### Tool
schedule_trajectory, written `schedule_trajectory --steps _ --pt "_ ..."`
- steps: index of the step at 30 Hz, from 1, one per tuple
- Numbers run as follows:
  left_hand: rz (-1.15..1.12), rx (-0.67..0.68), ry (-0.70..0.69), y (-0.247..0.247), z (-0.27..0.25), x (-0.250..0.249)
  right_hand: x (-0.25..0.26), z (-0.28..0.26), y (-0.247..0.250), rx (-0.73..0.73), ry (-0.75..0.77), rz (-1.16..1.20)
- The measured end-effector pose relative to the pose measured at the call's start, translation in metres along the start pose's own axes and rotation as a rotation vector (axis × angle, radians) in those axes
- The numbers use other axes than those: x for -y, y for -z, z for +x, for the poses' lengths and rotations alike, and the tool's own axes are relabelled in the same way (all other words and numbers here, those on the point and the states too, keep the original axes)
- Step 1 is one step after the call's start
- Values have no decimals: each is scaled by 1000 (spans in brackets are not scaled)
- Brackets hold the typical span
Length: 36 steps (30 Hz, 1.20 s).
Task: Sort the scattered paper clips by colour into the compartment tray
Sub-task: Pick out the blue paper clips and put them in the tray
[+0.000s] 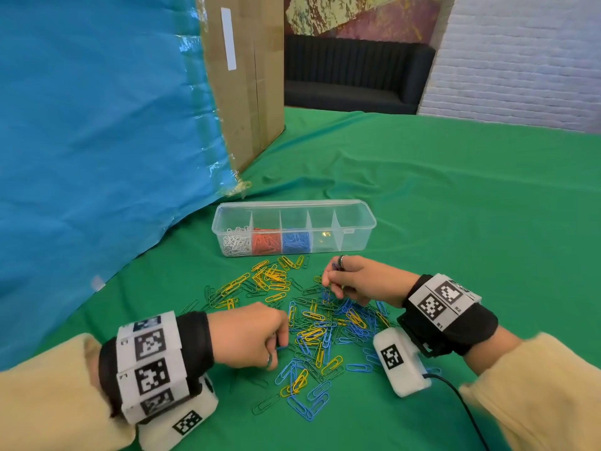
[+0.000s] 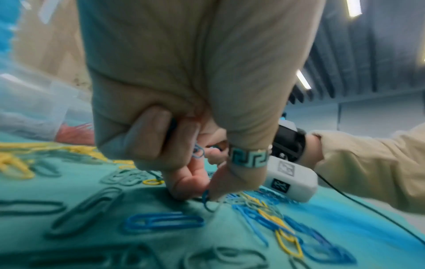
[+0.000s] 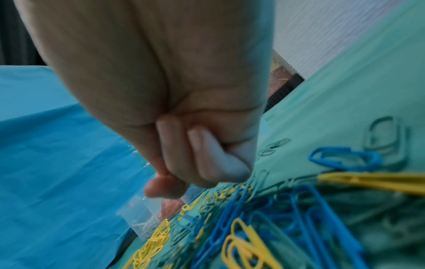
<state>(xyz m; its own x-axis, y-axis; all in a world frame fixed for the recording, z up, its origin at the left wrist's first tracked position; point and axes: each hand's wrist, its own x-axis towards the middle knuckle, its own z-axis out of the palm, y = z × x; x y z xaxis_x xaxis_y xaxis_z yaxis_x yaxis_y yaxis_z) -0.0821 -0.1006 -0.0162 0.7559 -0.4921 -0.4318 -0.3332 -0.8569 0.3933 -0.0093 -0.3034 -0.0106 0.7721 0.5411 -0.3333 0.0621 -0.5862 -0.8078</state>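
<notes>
A clear compartment tray (image 1: pixel 356 222) stands on the green cloth, with white, red and blue clips in its three left compartments. Blue, yellow and green paper clips (image 1: pixel 312 333) lie scattered in front of it. My left hand (image 1: pixel 278 348) is curled over the pile's left side. In the left wrist view it (image 2: pixel 202 193) keeps blue clips (image 2: pixel 197 152) in its curled fingers, while its fingertips pinch another blue clip (image 2: pixel 205 197) on the cloth. My right hand (image 1: pixel 328 281) hovers over the pile's far right, fingers curled and thumb pressed to them (image 3: pixel 165 182). A bit of blue shows in its pinch.
A tall cardboard box (image 1: pixel 247 76) and a blue plastic sheet (image 1: pixel 97 125) rise at the left, close behind the tray. The green cloth (image 1: pixel 455 206) stretches away to the right and back. A black cable (image 1: pixel 465 411) trails from the right wrist camera.
</notes>
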Motion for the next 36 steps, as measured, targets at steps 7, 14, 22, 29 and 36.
schedule_trajectory --steps 7,14,22,29,36 --pt "-407 76 76 18 2 27 -3 -2 -1 54 -41 314" --pt "-929 31 197 25 3 34 9 0 -4 138 -84 456" --pt "-1135 183 184 27 5 39 28 13 -17 154 86 -246" --pt "-376 55 9 24 -2 34 41 32 -28 196 128 -690" --pt "75 72 -56 21 -7 30 38 35 -24 209 93 -797"
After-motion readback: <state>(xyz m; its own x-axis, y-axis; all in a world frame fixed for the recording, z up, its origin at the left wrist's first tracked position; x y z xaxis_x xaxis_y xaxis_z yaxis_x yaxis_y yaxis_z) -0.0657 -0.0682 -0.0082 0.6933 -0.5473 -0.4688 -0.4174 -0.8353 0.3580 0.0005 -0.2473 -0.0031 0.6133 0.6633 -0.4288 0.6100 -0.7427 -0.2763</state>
